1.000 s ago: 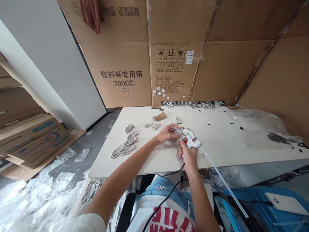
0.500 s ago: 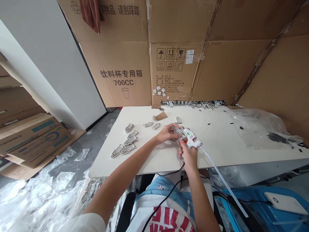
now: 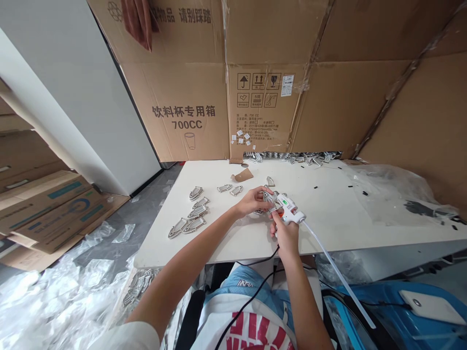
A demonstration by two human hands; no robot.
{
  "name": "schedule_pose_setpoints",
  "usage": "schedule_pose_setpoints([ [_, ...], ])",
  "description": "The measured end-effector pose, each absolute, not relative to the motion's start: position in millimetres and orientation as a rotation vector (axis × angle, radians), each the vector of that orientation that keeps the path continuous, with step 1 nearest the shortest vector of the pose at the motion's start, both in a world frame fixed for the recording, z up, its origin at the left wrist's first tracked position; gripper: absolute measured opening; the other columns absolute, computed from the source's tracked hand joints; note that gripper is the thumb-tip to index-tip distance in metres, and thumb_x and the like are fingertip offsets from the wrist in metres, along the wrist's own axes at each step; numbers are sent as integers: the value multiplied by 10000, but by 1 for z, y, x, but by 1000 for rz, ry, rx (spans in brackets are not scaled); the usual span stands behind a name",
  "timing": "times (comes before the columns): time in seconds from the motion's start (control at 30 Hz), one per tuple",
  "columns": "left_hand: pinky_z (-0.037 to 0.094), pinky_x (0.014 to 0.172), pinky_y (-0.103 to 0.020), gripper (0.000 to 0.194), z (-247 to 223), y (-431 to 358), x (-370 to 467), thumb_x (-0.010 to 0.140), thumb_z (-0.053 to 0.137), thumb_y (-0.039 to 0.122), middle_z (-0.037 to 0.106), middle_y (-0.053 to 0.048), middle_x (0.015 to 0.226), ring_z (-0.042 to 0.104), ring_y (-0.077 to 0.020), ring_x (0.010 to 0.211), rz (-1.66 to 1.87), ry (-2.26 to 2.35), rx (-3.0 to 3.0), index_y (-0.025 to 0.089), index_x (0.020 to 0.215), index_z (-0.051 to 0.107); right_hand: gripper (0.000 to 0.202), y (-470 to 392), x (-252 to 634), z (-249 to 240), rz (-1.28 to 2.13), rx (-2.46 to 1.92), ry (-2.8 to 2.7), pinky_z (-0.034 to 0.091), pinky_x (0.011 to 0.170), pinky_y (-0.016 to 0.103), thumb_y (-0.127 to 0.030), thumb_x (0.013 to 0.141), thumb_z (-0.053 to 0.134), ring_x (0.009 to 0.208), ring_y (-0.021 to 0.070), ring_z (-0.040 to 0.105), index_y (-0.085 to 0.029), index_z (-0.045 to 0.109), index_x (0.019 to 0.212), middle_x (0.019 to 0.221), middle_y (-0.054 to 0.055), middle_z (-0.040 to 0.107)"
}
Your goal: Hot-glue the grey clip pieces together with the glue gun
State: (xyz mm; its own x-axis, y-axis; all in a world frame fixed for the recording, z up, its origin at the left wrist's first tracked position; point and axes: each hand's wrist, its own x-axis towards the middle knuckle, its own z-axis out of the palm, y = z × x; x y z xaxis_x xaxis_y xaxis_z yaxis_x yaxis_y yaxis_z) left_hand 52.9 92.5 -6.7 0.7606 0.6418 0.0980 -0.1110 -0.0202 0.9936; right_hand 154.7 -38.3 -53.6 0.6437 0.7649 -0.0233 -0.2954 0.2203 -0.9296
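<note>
A white hot glue gun (image 3: 291,210) is gripped in my right hand (image 3: 286,233), with a long clear glue stick (image 3: 339,274) poking out of its rear. My left hand (image 3: 253,201) pinches a small silvery frame-shaped piece (image 3: 269,198) right at the gun's nozzle. The fingers partly hide that piece, and whether the nozzle touches it I cannot tell. More such pieces lie just under my hands, mostly covered. Several similar metal-look frames (image 3: 197,211) rest in a loose group on the table's left side, and a single one (image 3: 270,181) lies just beyond my hands.
The white table (image 3: 226,243) is backed by cardboard walls (image 3: 189,87). Many frames pile along its back edge (image 3: 295,157). A scrap of brown card (image 3: 242,175), small black bits and a clear plastic bag (image 3: 394,189) lie on it. A black cable (image 3: 251,301) crosses my lap.
</note>
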Motion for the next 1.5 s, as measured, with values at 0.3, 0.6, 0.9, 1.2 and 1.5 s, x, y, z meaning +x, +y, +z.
schedule_pose_setpoints([
  [0.3,509,667,-289,647,-7,93,53,684,1010,422,674,4,771,636,-139,686,614,448,1474,145,1183,706,611,-38,155,-55,776,-1119,-497,383,362,222,-632,704,950,426,71,467,-228,580,974,817,-11,708],
  [0.6,511,662,-293,643,-9,94,53,689,1003,437,681,-7,782,644,-148,701,629,458,1483,136,1176,711,586,-38,155,-56,774,-1120,-500,386,363,230,-615,715,950,426,77,467,-228,587,965,817,-5,710],
  [0.9,510,668,-283,669,-11,96,53,670,1020,417,679,-4,783,648,-155,743,635,433,1502,131,1185,703,601,-38,155,-54,782,-1125,-498,383,365,236,-628,707,949,428,81,465,-232,582,970,823,1,714],
  [1.2,543,688,-314,648,-13,97,53,716,988,459,704,-25,814,668,-156,699,612,461,1474,142,1206,706,584,-38,155,-54,786,-1116,-492,377,351,235,-600,706,959,428,87,466,-231,583,958,812,8,709],
  [1.5,533,664,-289,662,-16,98,55,692,1008,439,691,-6,787,650,-144,701,630,454,1487,135,1199,712,573,-37,155,-55,768,-1129,-489,380,351,227,-595,715,954,426,82,472,-227,587,956,812,4,711],
])
